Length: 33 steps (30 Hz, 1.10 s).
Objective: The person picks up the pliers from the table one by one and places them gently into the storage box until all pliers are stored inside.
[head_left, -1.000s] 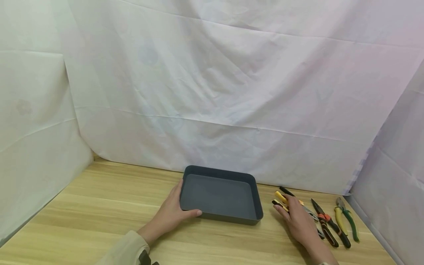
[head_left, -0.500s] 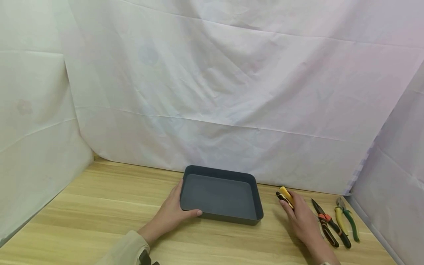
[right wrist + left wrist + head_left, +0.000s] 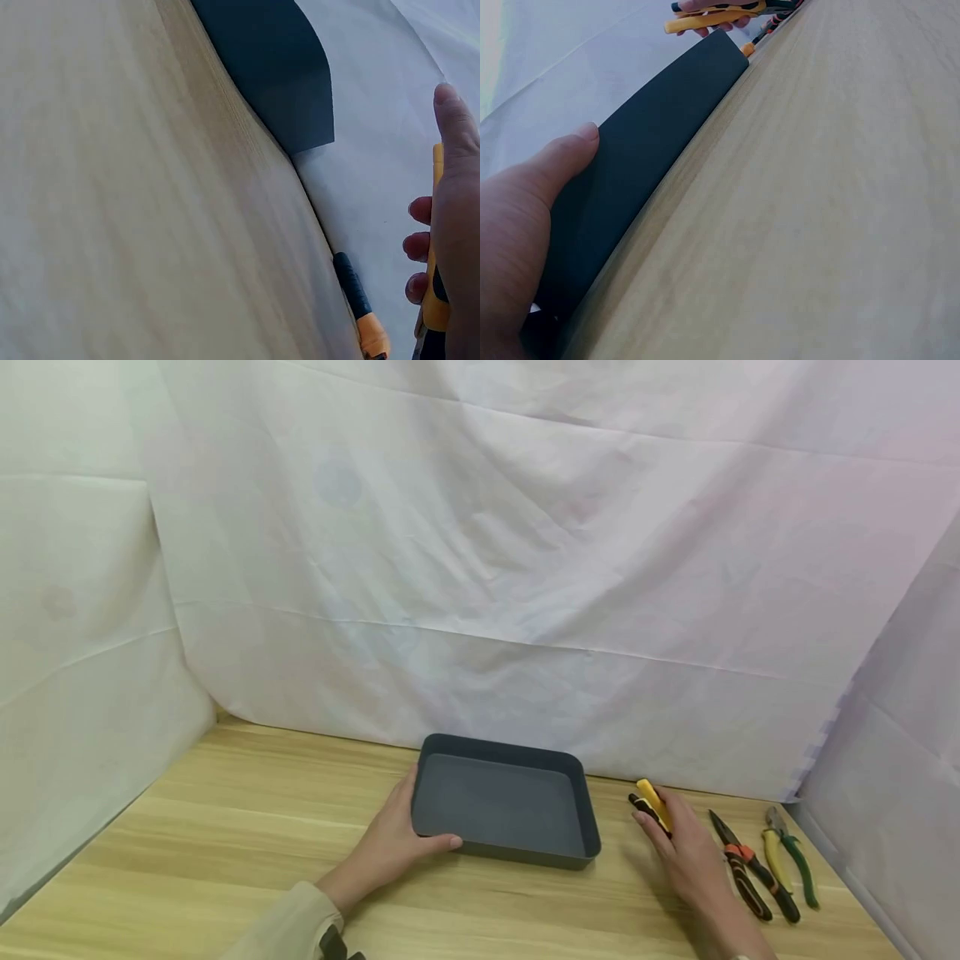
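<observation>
Nearest, along the lower edge of the frame, lies the wooden counter (image 3: 195, 860). At lower centre the left hand (image 3: 386, 843), thumb and fingers spread, rests against the corner of a dark tray (image 3: 517, 814). Lower right, the right hand (image 3: 693, 856) grips a yellow-and-black-handled tool (image 3: 652, 802) above the counter, beside red-and-black pliers (image 3: 739, 852). Pale cloth (image 3: 480, 552) hangs behind.

Left hand (image 3: 386, 850) spread wide; right hand (image 3: 688, 853) gripping.
</observation>
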{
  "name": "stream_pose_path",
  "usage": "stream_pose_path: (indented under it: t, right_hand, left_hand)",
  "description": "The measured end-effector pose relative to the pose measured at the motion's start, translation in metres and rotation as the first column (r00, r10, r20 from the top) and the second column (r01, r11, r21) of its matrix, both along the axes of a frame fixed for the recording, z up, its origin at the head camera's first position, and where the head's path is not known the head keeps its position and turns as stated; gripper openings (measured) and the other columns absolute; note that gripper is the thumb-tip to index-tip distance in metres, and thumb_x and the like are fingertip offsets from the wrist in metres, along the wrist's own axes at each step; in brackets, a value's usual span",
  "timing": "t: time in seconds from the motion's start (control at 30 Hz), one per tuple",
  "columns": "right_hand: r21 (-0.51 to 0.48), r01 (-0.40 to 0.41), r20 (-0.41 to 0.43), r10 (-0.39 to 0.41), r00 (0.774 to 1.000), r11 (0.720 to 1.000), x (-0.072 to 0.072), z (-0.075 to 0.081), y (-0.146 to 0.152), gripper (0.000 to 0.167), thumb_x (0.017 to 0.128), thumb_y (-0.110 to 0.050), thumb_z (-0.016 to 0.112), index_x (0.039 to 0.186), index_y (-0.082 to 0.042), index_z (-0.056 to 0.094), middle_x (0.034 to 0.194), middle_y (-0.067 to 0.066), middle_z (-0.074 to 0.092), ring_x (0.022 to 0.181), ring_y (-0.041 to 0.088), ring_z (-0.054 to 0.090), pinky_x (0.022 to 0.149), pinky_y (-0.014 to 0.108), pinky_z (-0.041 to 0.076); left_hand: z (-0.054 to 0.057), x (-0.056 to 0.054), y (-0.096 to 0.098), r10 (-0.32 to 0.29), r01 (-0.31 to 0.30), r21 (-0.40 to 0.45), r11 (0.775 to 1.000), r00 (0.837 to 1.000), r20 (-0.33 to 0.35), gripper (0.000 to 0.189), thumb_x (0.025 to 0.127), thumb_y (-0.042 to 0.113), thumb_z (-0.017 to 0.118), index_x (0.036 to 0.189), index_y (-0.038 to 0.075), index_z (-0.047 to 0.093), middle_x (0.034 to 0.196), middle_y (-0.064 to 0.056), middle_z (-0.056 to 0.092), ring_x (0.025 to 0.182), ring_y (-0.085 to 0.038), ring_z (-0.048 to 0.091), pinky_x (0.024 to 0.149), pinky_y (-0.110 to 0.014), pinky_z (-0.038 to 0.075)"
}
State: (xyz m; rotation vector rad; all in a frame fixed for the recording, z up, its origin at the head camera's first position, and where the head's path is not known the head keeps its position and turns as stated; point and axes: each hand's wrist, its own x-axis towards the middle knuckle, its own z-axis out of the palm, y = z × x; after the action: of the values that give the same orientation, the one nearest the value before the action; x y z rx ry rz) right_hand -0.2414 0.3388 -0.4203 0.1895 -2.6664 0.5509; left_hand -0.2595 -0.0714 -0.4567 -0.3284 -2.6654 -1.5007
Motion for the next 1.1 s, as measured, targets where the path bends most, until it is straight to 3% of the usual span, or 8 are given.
stream_pose_path:
  t: [0.17, 0.33, 0.47, 0.6, 0.73, 0.97, 1.1]
  right_hand:
    - [-0.005, -0.024, 0.006, 0.024, 1.000, 1.000, 0.003, 0.013, -0.005, 0.052, 0.105, -0.037, 0.054, 0.145, -0.004, 0.048, 0.132, 0.024, 0.059, 0.107, 0.041, 0.064, 0.077, 0.058, 0.054]
    - [-0.002, -0.099, -0.101, 0.098, 0.990, 0.995, 0.005, 0.025, -0.013, 0.049, 0.100, -0.029, 0.065, 0.140, -0.003, 0.054, 0.122, 0.020, 0.064, 0.097, 0.034, 0.067, 0.070, 0.047, 0.056]
    - [-0.004, -0.138, -0.137, 0.136, 0.981, 0.990, 0.006, 0.037, -0.023, 0.051, 0.096, -0.027, 0.071, 0.140, -0.006, 0.055, 0.117, 0.014, 0.066, 0.091, 0.025, 0.064, 0.066, 0.035, 0.053]
    - [-0.005, -0.158, -0.123, 0.156, 0.980, 0.987, 0.006, 0.052, -0.035, 0.055, 0.096, -0.028, 0.071, 0.144, -0.007, 0.054, 0.119, 0.012, 0.066, 0.093, 0.023, 0.062, 0.069, 0.038, 0.053]
    - [-0.005, -0.198, -0.113, 0.196, 0.974, 0.980, 0.001, 0.068, -0.047, 0.057, 0.096, -0.027, 0.070, 0.147, -0.009, 0.052, 0.123, 0.014, 0.065, 0.098, 0.028, 0.063, 0.072, 0.044, 0.054]
    - [0.000, -0.255, -0.106, 0.253, 0.962, 0.967, -0.011, 0.091, -0.068, 0.061, 0.096, -0.030, 0.071, 0.150, -0.010, 0.051, 0.117, 0.010, 0.065, 0.083, 0.017, 0.054, 0.061, 0.027, 0.046]
    - [-0.003, -0.279, -0.135, 0.276, 0.952, 0.960, -0.019, 0.100, -0.081, 0.062, 0.094, -0.029, 0.073, 0.149, -0.011, 0.052, 0.123, 0.013, 0.066, 0.088, 0.022, 0.059, 0.066, 0.029, 0.050]
  left_hand:
    - [-0.001, -0.001, 0.000, -0.004, 0.005, 0.023, 1.000, 1.000, -0.024, 0.131, 0.069, 0.054, 0.089, 0.164, 0.012, 0.010, 0.168, -0.016, 0.021, 0.154, -0.040, 0.026, 0.120, -0.064, 0.031]
    - [0.000, -0.002, -0.006, 0.008, -0.008, 0.017, 1.000, 1.000, 0.012, 0.124, 0.074, 0.053, 0.086, 0.163, 0.008, 0.013, 0.167, -0.020, 0.022, 0.153, -0.044, 0.026, 0.119, -0.066, 0.029]
    - [0.002, -0.004, -0.016, -0.021, 0.021, 0.014, 1.000, 0.999, 0.037, 0.119, 0.077, 0.050, 0.085, 0.163, 0.007, 0.015, 0.163, -0.022, 0.030, 0.146, -0.044, 0.038, 0.116, -0.060, 0.039]
    - [0.001, -0.007, -0.025, -0.075, 0.073, 0.051, 0.996, 0.996, 0.046, 0.116, 0.078, 0.044, 0.087, 0.163, 0.008, 0.016, 0.160, -0.022, 0.034, 0.142, -0.044, 0.045, 0.114, -0.054, 0.044]
    - [-0.001, -0.010, -0.029, -0.116, 0.113, 0.076, 0.991, 0.992, 0.041, 0.115, 0.077, 0.041, 0.088, 0.163, 0.010, 0.018, 0.162, -0.021, 0.032, 0.143, -0.043, 0.044, 0.117, -0.053, 0.042]
    - [-0.004, -0.011, -0.028, -0.113, 0.111, 0.092, 0.990, 0.994, 0.012, 0.115, 0.073, 0.036, 0.091, 0.161, 0.008, 0.024, 0.160, -0.020, 0.036, 0.141, -0.042, 0.047, 0.116, -0.053, 0.042]
    - [-0.004, -0.011, -0.028, -0.109, 0.108, 0.104, 0.989, 0.994, 0.009, 0.114, 0.073, 0.036, 0.092, 0.161, 0.008, 0.025, 0.159, -0.019, 0.037, 0.141, -0.042, 0.047, 0.117, -0.053, 0.042]
